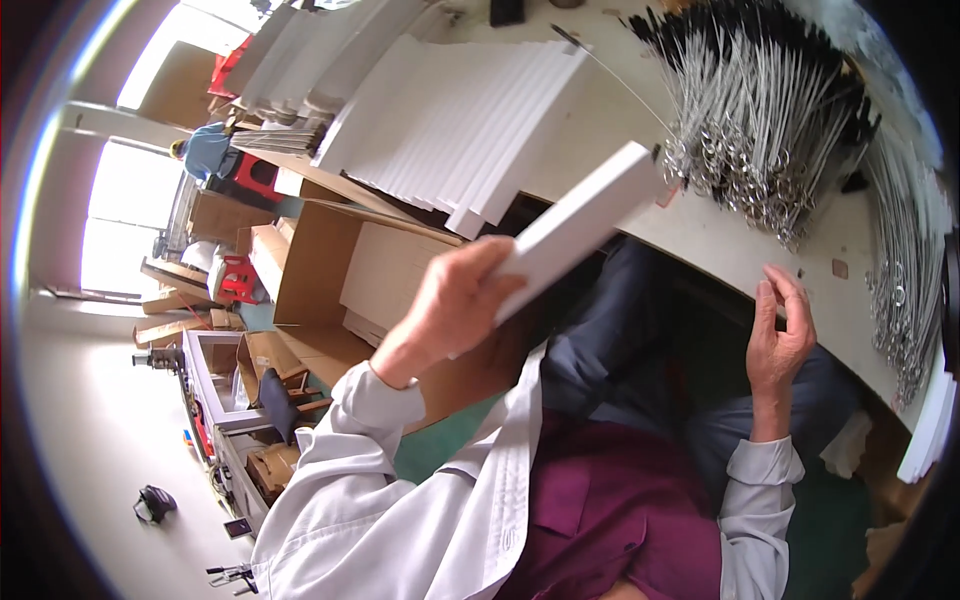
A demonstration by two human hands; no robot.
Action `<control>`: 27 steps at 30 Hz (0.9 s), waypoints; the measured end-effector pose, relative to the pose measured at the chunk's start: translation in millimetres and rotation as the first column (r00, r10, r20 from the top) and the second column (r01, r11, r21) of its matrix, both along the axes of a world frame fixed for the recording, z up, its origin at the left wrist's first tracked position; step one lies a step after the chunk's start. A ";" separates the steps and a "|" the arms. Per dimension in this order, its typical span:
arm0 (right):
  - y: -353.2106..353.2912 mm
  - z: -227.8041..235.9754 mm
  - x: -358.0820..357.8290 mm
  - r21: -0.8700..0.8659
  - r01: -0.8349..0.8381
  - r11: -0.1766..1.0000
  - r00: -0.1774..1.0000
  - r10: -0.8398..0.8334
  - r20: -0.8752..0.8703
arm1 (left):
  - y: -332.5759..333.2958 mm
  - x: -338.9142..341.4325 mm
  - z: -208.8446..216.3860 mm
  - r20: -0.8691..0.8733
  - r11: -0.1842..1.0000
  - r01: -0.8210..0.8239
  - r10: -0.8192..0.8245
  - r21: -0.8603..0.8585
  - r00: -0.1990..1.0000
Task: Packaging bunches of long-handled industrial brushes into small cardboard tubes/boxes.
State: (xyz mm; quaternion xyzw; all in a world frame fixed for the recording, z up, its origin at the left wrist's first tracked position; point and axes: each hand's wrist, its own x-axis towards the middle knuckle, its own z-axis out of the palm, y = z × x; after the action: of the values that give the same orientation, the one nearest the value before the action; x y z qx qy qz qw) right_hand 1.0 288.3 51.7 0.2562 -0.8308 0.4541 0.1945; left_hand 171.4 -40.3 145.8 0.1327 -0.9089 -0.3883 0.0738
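Observation:
My left hand (pixel 462 300) is wrapped round one end of a long, narrow white box (pixel 585 225). The box slants up and to the right, its far end reaching over the table edge close to a large bundle of thin metal rods (pixel 740 130) with shiny loops and black ends. My right hand (pixel 782 335) is held up by the table's front edge, its fingers stretched out and slightly bent, with nothing visible in them. Left of the bundle, many similar white boxes (pixel 450 120) lie side by side in a row.
The pale table (pixel 690 235) runs along the far side. A second bundle of rods (pixel 895 270) lies at its right end. An open cardboard carton (pixel 320 265) stands left of my knees. Farther off are red stools (pixel 238 278), more cartons and a person in blue (pixel 207 152).

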 end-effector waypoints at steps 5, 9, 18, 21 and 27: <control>1.5 -16.8 -16.5 0.059 0.056 0.997 0.998 -0.055 -0.014 | -102.9 -15.7 10.4 -0.171 0.805 -0.260 0.199 -0.533 0.965; -3.8 -23.0 -21.0 0.066 0.037 0.997 0.997 -0.032 -0.069 | -189.6 -40.5 7.3 -0.180 0.685 -0.379 0.345 -0.623 0.921; -11.1 -29.2 -21.5 0.074 0.078 0.994 0.989 -0.067 -0.132 | -298.2 -95.3 -0.8 -0.184 0.409 -0.369 0.424 -0.835 0.887; -11.5 -27.3 -18.1 0.083 0.093 0.992 0.988 -0.082 -0.131 | -307.8 -103.9 -4.8 -0.194 0.345 -0.339 0.392 -0.875 0.899; -12.4 -27.4 -14.4 0.089 0.130 0.988 0.991 -0.127 -0.038 | -319.3 -103.6 -3.0 -0.207 0.092 -0.265 0.404 -0.960 0.891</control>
State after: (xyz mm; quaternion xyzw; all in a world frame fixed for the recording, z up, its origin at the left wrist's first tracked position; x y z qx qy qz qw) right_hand -13.4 275.9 24.3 0.2181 -0.8622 0.3982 0.2247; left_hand 67.8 -359.6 142.7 0.2786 -0.8901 0.3144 0.1766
